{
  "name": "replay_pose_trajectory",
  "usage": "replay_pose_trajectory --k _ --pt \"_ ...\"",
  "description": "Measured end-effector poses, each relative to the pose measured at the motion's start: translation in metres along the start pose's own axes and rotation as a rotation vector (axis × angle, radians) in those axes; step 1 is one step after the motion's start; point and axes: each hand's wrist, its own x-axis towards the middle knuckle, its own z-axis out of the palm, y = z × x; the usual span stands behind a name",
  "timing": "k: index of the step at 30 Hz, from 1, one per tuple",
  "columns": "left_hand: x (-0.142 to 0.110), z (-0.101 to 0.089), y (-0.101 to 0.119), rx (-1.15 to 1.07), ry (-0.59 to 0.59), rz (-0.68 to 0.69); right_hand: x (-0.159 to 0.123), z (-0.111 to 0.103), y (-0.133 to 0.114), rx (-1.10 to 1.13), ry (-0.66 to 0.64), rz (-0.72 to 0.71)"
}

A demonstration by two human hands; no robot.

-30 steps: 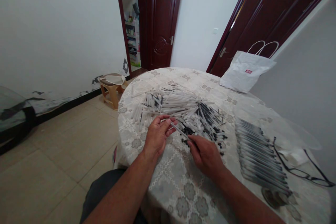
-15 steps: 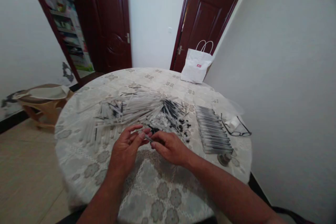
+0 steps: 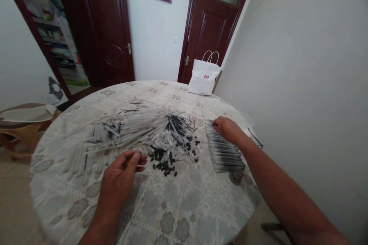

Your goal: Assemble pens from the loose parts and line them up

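My left hand (image 3: 122, 172) hovers over the near left of the table, its fingers loosely curled and a little apart, the thumb near the index finger. Nothing shows in it. My right hand (image 3: 228, 129) is at the far end of a neat row of grey pens (image 3: 225, 153), thumb and fingers pinched on a pen mostly hidden by the hand. Between the hands lie a heap of clear pen tubes (image 3: 143, 122), dark thin refills (image 3: 181, 125), small whitish pieces (image 3: 169, 139) and small black caps (image 3: 166, 166).
A patterned cloth covers the round table (image 3: 161, 203). A small round dark object (image 3: 236, 177) stands by the row's near end. Glasses (image 3: 255, 138) lie partly behind my right arm. A white paper bag (image 3: 204, 78) stands at the back; a wooden stool (image 3: 25, 126) is at left.
My hands have parted from the pen-like piece they held together. The right hand has moved right to the pen row; the left has drawn back left and loosened. The view has shifted right.
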Motion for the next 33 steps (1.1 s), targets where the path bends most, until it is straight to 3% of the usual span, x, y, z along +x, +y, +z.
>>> replay_pose_trajectory --k 3,6,12,19,28,30,33 --pt "0.001 -0.001 0.000 0.027 0.004 0.008 0.016 0.018 0.041 -0.056 -0.046 0.087" --pt "0.003 -0.003 0.001 0.053 0.018 0.005 0.028 0.035 0.058 -0.091 -0.107 0.137" --pt "0.004 -0.005 0.004 0.033 0.064 -0.009 0.047 0.059 0.059 -0.148 -0.219 0.167" --pt "0.003 -0.005 0.002 0.012 0.063 -0.015 0.049 0.065 0.055 -0.184 -0.293 0.178" --pt "0.001 -0.003 0.005 -0.096 0.078 0.020 0.041 0.045 0.031 -0.198 -0.230 0.155" --pt "0.001 -0.003 0.006 -0.128 0.079 0.009 0.041 0.035 0.014 -0.188 -0.201 0.125" --pt "0.001 -0.004 0.006 -0.177 0.094 -0.010 0.033 0.017 -0.033 -0.114 -0.153 0.035"
